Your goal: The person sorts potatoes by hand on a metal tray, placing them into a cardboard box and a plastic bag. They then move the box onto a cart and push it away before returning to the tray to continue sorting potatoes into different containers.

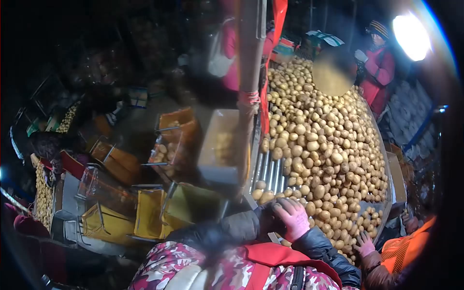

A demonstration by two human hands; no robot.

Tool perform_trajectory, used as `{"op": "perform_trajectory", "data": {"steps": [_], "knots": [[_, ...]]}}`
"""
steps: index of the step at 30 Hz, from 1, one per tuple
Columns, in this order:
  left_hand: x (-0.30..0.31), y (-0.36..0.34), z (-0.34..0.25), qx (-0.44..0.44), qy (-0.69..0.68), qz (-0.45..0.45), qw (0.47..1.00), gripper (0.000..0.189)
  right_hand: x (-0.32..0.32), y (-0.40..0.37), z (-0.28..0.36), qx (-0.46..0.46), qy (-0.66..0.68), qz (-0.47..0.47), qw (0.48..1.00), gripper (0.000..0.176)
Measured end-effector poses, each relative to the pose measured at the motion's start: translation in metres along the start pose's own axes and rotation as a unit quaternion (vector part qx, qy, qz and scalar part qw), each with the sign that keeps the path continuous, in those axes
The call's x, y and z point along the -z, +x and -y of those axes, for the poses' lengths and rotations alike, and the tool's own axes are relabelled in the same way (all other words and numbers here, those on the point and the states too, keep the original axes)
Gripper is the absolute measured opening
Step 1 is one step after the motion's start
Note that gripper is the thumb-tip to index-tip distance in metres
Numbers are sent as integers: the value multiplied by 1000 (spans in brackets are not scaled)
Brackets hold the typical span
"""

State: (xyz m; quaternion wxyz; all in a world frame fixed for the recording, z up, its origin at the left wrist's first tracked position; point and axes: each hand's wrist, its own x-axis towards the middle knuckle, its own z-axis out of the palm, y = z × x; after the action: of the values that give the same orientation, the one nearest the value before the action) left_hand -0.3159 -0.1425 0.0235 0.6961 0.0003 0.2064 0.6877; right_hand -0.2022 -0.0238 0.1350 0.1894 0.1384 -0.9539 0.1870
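Observation:
My right hand (293, 220), in a pink glove with greyish fingertips, lies over the dark end of my left sleeve (241, 225). Its fingers point up and left, slightly apart, and no object shows in them. My left hand is a dark, unclear shape (268, 216) beside those fingertips; its own fingers cannot be made out. Just beyond both hands a large heap of potatoes (319, 159) covers a sorting table, with metal rollers (271, 175) showing at its left side.
At the lower right, a co-worker's pink-gloved hand (365, 244) touches the potatoes, beside an orange vest (406, 249). Another person (379, 67) stands at the far right side. Left of a post (251, 53) are a white bin (220, 145) and yellow bags (150, 212).

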Motion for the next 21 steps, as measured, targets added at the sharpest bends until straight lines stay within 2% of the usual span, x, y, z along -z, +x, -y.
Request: {"op": "perform_trajectory", "data": {"steps": [1,4,5,6,9,11,12,15,18,19,21], "knots": [[-1,-8,-6,-5,-9,1,1000,40,3,2,2,8,9,-37,999,65],[-20,-35,-28,-35,-80,24,996,40,9,-1,-7,-61,41,-79,994,54],[-38,-57,-26,-109,-95,-22,989,35,0,-8,-16,-92,62,-80,991,52],[-2,-41,-24,-158,-103,105,976,33,-10,-16,-23,-114,59,-97,987,51],[-27,-85,-44,-178,-55,101,977,37,-45,-56,-52,-186,-5,-71,980,56],[-31,-109,-43,-215,-37,40,975,37,-71,-93,-76,-213,-79,-20,974,61],[-24,-117,-45,-230,-55,23,971,36,-85,-121,-94,-262,-52,60,962,66],[12,-143,-45,-290,-147,-36,945,34,-82,-153,-90,-194,-133,55,970,61],[46,-158,-45,-317,-260,-60,910,31,-86,-159,-89,-215,-122,51,968,57],[5,-166,-46,-411,-184,-238,861,32,-85,-159,-89,-210,-126,46,969,56],[16,-182,-55,-369,-243,-233,866,35,-85,-159,-87,-227,-139,69,962,54]]}}
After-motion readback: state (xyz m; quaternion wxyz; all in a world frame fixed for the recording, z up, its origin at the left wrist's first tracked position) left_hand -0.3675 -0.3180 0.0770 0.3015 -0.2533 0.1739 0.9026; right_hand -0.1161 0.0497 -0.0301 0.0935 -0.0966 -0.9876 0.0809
